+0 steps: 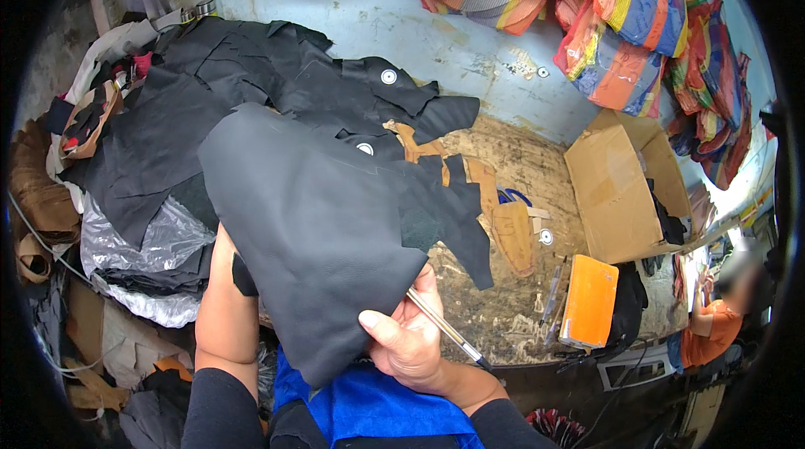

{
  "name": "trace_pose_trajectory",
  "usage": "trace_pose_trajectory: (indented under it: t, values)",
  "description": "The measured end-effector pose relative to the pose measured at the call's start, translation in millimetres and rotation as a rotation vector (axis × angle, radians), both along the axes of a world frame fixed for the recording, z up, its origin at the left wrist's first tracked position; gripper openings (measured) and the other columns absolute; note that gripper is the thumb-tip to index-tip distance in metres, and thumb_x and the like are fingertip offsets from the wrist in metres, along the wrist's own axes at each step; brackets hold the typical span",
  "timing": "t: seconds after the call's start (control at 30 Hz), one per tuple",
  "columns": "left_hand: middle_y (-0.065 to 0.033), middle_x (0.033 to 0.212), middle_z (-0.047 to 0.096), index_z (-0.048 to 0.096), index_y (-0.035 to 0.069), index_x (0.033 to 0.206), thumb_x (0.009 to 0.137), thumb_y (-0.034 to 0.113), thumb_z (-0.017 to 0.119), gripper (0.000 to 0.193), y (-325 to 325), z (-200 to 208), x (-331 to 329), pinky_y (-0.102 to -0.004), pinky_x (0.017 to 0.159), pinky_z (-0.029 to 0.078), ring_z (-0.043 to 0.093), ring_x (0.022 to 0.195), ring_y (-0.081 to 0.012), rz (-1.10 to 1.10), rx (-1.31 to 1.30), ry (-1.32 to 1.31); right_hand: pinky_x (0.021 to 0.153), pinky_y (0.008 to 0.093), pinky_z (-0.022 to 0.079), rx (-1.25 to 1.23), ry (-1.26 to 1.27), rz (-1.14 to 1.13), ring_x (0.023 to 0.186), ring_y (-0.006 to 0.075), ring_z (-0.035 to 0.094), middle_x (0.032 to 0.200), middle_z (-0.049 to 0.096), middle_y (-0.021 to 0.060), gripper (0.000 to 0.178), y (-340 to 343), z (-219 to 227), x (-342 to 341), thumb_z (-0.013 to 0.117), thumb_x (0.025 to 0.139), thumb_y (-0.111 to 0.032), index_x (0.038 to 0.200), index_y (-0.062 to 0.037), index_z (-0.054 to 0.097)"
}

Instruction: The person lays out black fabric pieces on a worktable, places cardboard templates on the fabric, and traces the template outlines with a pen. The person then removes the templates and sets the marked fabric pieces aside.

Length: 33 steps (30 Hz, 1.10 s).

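Observation:
A large piece of black leather (310, 206) is lifted in front of me, above the worktable. My right hand (408, 340) is closed on its lower right corner, thumb on top. The same hand also has a slim pen (449, 329) between its fingers, the dark end pointing down to the right. My left forearm (226, 315) goes up beneath the leather's left side, and the hand itself is hidden behind the leather. Beyond lies a heap of black leather (243, 63) with ragged edges. Brown pattern pieces (510, 239) lie on the table, partly under black leather.
On the worn wooden table (537, 155) are an orange box-shaped item (589, 301), pens (552, 302), blue-handled scissors (514, 196) and an open cardboard box (616, 189). Clear plastic (138, 239) bulges at the left. Colourful woven bags (629, 21) hang above. A person (713, 332) sits far right.

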<state>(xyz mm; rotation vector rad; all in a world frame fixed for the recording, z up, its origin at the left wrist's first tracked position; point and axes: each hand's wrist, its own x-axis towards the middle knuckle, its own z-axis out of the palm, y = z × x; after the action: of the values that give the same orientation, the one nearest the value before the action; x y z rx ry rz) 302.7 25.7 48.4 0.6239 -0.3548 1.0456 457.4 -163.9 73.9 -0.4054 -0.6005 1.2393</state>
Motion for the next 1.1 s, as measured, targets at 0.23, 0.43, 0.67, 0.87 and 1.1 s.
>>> trace_pose_trajectory:
  t: [0.23, 0.43, 0.67, 0.87, 1.1]
  values:
    - [-0.0127, 0.129, 0.052, 0.049, 0.006, 0.128, 0.092, 0.049, 0.046, 0.056, 8, -4, 0, -0.0423, 0.1, 0.038, 0.05, 0.116, -0.0268, -0.038, 0.014, -0.029, 0.096, 0.0367, 0.041, -0.048, -0.157, -0.086, 0.107, 0.0197, 0.052, 0.114, 0.049, 0.0121, 0.052, 8, 0, 19, 0.067, 0.072, 0.01, 0.112, -0.0061, 0.037]
    - [-0.0135, 0.133, 0.049, 0.049, 0.005, 0.127, 0.091, 0.06, 0.038, 0.066, -15, -32, -15, -0.046, 0.1, 0.038, 0.047, 0.12, -0.0291, 0.064, -0.245, 0.205, 0.07, 0.025, 0.047, -0.263, -0.65, -0.303, 0.081, 0.0099, 0.056, 0.09, 0.059, 0.0035, 0.042, 80, -11, 141, 0.077, 0.07, -0.006, 0.102, -0.0065, 0.05]
    - [-0.0166, 0.127, 0.052, 0.04, 0.002, 0.13, 0.093, 0.02, 0.05, 0.042, -64, -97, -14, -0.0614, 0.086, 0.044, 0.053, 0.113, -0.036, 0.3, -0.638, 0.935, 0.08, 0.0389, 0.049, -0.836, -1.721, -0.671, 0.089, 0.0355, 0.063, 0.095, 0.066, 0.0199, 0.055, 59, -81, 207, 0.085, 0.06, -0.025, 0.102, 0.0015, 0.061]
    - [-0.0182, 0.123, 0.052, 0.035, 0.0, 0.13, 0.095, 0.014, 0.046, 0.04, -120, -96, 7, -0.0537, 0.08, 0.053, 0.057, 0.107, -0.0332, 0.227, -0.583, 1.039, 0.088, 0.0417, 0.046, -1.006, -1.766, -0.771, 0.101, 0.0358, 0.059, 0.1, 0.066, 0.0203, 0.073, 53, -111, 222, 0.088, 0.05, -0.031, 0.111, -0.0002, 0.061]
    - [-0.0155, 0.115, 0.051, 0.012, 0.008, 0.146, 0.087, -0.001, 0.055, 0.073, -135, -103, 1, -0.029, 0.071, 0.053, 0.058, 0.097, -0.0202, 0.769, -0.346, 1.2, 0.079, 0.0408, 0.049, -0.764, -1.626, -0.881, 0.088, 0.035, 0.063, 0.093, 0.065, 0.0184, 0.063, 53, -121, 243, 0.088, 0.053, -0.026, 0.105, -0.0012, 0.063]
